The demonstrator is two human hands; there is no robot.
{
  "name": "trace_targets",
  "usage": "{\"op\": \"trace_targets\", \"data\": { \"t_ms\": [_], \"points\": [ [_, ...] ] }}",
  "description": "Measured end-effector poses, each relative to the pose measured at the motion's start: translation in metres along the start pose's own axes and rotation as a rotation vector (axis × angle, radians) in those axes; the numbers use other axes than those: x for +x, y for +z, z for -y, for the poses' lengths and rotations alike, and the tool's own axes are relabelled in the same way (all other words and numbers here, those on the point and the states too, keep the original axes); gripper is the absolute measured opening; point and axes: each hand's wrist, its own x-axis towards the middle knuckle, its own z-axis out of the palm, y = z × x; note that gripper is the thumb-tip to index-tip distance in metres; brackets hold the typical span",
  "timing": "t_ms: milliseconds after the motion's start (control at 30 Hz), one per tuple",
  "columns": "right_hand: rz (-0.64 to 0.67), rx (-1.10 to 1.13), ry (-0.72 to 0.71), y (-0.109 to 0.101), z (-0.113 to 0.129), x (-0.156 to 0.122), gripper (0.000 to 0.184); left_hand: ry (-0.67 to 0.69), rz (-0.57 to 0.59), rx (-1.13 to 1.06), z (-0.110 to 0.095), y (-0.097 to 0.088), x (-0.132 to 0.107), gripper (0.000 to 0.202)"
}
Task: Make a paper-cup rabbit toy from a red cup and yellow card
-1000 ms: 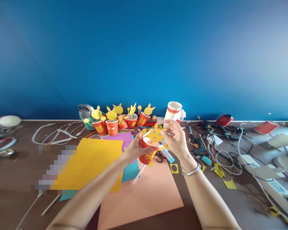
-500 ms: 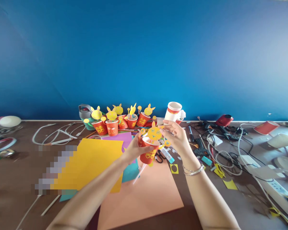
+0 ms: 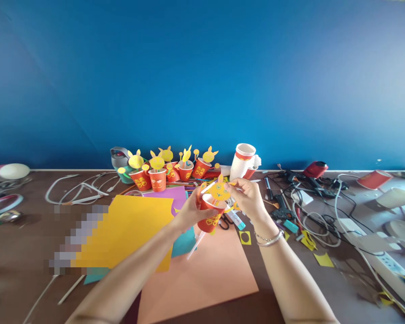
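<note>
Grip confirmed from my station: left hand clenched around red paper cup at frame centre, above orange card; right hand, just beside it, pinching yellow paper rabbit face over the cup's rim.

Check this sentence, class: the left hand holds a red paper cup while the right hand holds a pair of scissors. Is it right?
No: the right hand holds no scissors. Its fingers are at the yellow rabbit cut-out, and the scissors lie below the hands, as the head view shows. The left hand does hold the red paper cup.
</note>
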Motion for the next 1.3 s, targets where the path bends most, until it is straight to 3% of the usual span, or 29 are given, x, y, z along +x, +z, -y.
{"op": "trace_targets", "data": {
  "t_ms": [167,333,600,800,933,1067,1233,1300],
  "points": [
    [0.082,0.008,0.054,-0.005,-0.004,0.004,0.034,0.002,0.004,-0.007,0.0,0.0,0.001,0.072],
    [0.152,-0.042,-0.001,-0.011,-0.002,0.005,0.041,0.003,-0.002,-0.02,0.001,-0.001,0.001,0.073],
    [0.053,-0.049,-0.036,0.001,-0.001,-0.001,0.028,0.053,0.058,0.079,0.006,-0.001,0.0,0.075],
    [0.068,-0.074,-0.085,-0.001,0.001,-0.002,0.028,0.071,0.085,0.119,0.006,0.001,-0.001,0.081],
    [0.114,-0.038,0.009,-0.005,-0.002,0.001,0.032,0.029,0.059,0.111,0.004,0.001,0.0,0.076],
    [0.052,0.055,0.004,-0.011,-0.001,0.004,0.059,0.022,0.032,0.027,0.001,0.002,0.0,0.071],
    [-0.085,0.172,0.045,-0.015,-0.004,0.008,0.05,0.063,-0.12,-0.046,-0.001,-0.002,0.002,0.065],
    [-0.072,0.161,0.046,-0.015,-0.006,0.009,0.048,0.114,-0.164,-0.088,-0.002,-0.004,0.003,0.062]
  ]
}}
